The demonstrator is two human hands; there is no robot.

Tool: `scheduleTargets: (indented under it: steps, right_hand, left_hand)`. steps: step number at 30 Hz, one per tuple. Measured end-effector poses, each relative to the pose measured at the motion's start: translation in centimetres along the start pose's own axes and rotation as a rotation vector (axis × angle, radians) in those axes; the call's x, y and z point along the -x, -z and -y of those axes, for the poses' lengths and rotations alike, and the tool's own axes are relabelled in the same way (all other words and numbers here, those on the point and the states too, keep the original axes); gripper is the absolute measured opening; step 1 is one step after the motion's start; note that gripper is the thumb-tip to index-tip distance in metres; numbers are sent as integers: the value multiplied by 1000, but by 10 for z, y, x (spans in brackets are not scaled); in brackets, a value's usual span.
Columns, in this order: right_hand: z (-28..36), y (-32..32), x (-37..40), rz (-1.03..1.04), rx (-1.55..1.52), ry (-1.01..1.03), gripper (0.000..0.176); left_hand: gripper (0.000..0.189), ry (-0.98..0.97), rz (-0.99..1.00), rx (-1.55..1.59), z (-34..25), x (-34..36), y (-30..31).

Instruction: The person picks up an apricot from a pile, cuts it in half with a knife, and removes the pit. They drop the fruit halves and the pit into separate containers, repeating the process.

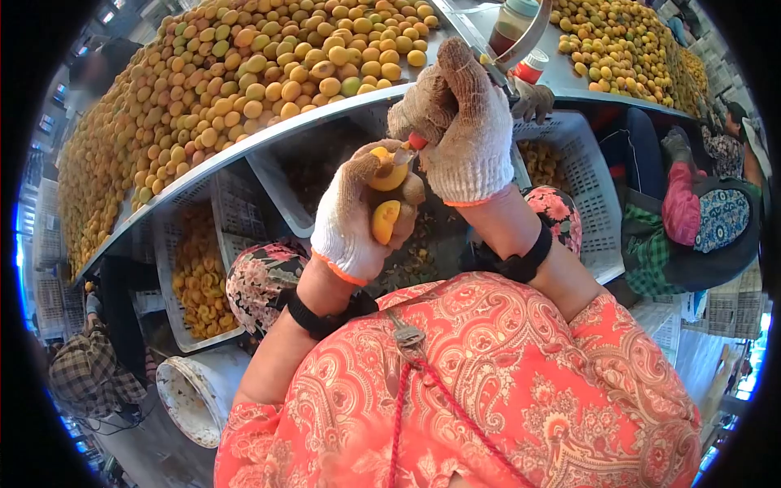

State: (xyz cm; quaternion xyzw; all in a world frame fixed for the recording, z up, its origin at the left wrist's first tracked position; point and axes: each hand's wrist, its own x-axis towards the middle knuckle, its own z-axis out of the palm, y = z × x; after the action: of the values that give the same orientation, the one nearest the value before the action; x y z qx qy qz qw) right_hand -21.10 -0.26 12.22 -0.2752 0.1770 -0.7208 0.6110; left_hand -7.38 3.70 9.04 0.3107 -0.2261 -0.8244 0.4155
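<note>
My left hand, in a white glove with brown-stained fingers, is closed around a cut apricot; another orange-yellow piece shows lower between the same fingers. My right hand, gloved alike, is closed on a small tool with a red handle. The tool's short metal tip points left and touches the upper fruit or sits right beside it. Both hands are close together in front of the table edge, above the crates.
Whole apricots lie heaped on the metal table. Cut fruit fills a crate at lower left, beside a white bucket. A jar and red-white container stand beyond my right hand. Co-workers sit at both sides.
</note>
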Motion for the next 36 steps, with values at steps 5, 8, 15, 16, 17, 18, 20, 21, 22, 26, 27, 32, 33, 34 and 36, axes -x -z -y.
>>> scheduleTargets:
  steps: [5, 8, 15, 16, 17, 18, 20, 21, 22, 26, 27, 32, 33, 34, 36]
  right_hand:
    - [2, 0, -3, -28, 65, 17, 39]
    - [4, 4, -8, -82, 93, 22, 49]
    - [1, 7, -8, -196, -77, -31, 32]
    - [2, 9, -10, -213, -116, -66, 33]
    - [3, 12, -11, -231, -155, -101, 35]
    - [4, 14, -12, -233, -156, -101, 35]
    - [7, 17, -14, -267, -308, -218, 38]
    - [8, 17, -15, -269, -309, -217, 38]
    - [9, 16, -15, -321, -314, -245, 39]
    - [1, 36, -26, -423, -516, -427, 43]
    - [-1, 38, -29, -455, -523, -462, 43]
    - [-30, 54, -37, -434, -573, -457, 38]
    - [-35, 47, -39, -479, -480, -436, 40]
    - [-39, 40, -42, -518, -390, -413, 42]
    - [-56, 55, -50, -439, -388, -316, 28]
  left_hand:
    - [32, -177, -167, -4, 15, -8, -19]
    - [37, -330, -105, -275, 25, -14, -15]
    - [47, -421, -118, -382, 27, -18, -19]
    - [47, -422, -95, -411, 27, -17, -19]
    - [49, -442, -98, -433, 28, -19, -21]
    - [49, -440, -98, -434, 29, -20, -21]
    - [48, -446, -72, -393, 30, -23, -20]
    - [48, -444, -72, -394, 31, -25, -19]
    - [47, -481, -58, -405, 32, -28, -17]
    - [40, -408, -14, -430, 34, -25, -6]
    - [40, -403, -17, -432, 33, -23, -6]
    - [25, -116, -92, -227, 14, -30, 16]
    - [23, -114, -188, -82, 20, -40, 26]
    - [23, -128, -195, -87, 22, -48, 40]
    - [24, -3, -409, 41, 15, -57, 58]
